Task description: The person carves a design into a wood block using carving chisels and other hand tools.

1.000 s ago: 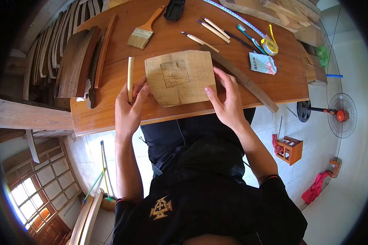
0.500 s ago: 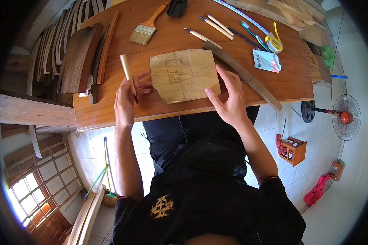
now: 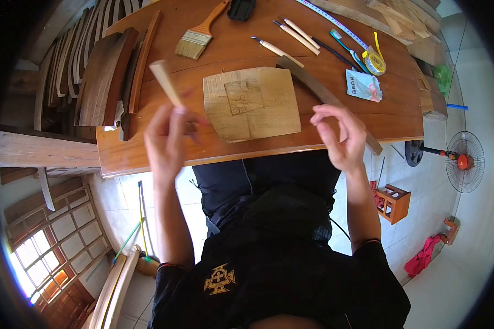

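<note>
My left hand [image 3: 167, 134], smeared by motion, is closed around a wood carving chisel [image 3: 166, 82]. Its pale wooden handle points up and away, and its blade end is hidden by my fingers. Flat on the table in front of me lies a wooden board [image 3: 271, 104] with a carved square outline and marks inside it. To the right of the board my right hand [image 3: 341, 134] is raised, with loosely bent fingers apart and nothing in them. A dark curved wooden strip [image 3: 318, 89] runs behind that hand.
The brown table [image 3: 132, 156] also bears a paintbrush [image 3: 197, 41], a black holder [image 3: 239, 9], several carving tools [image 3: 296, 37], a toothbrush [image 3: 343, 44], a tape measure [image 3: 374, 63] and a small BEAR packet [image 3: 363, 85]. Wooden pieces [image 3: 101, 82] stand at left. A fan [image 3: 465, 162] is at right.
My right hand has let go of the board and moved off to the right. My left hand has shifted slightly left and toward me, tilting the chisel's handle further left.
</note>
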Available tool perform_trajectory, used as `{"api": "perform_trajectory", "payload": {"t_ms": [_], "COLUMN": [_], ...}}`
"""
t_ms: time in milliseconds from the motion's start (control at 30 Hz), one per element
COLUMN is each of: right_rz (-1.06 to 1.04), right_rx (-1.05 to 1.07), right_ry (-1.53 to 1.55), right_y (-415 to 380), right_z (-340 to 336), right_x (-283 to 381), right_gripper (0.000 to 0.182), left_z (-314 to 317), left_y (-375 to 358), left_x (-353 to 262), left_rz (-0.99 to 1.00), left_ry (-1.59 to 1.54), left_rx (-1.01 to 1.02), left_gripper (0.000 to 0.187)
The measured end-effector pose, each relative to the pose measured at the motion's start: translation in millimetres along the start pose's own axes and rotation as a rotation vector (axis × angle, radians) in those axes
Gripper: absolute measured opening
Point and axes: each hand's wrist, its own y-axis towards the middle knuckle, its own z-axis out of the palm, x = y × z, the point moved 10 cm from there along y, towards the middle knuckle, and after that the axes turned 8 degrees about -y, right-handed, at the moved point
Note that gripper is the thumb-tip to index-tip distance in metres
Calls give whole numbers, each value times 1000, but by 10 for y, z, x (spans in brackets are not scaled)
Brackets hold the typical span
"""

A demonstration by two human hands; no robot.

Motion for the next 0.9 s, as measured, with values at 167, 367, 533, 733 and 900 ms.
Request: {"api": "perform_trajectory", "payload": {"t_ms": [167, 367, 533, 733, 900], "right_rz": [-25, 15, 176, 250, 170], "right_rx": [266, 49, -35, -30, -16], "right_ry": [224, 287, 442, 389, 215], "right_y": [-36, -24, -20, -80, -92], "right_z": [544, 336, 215, 349, 377], "right_x": [284, 59, -200, -251, -178], "right_gripper": [47, 18, 18, 17, 16], "left_z": [1179, 1010, 922, 883, 800], "left_y": [-310, -190, -348, -345, -421], "left_x": [-515, -382, 22, 50, 21], "left_rz": [351, 415, 316, 359, 365], "left_ry": [547, 601, 873, 823, 632], "left_rx": [401, 363, 370, 401, 350], "left_gripper": [20, 43, 72, 73, 58]}}
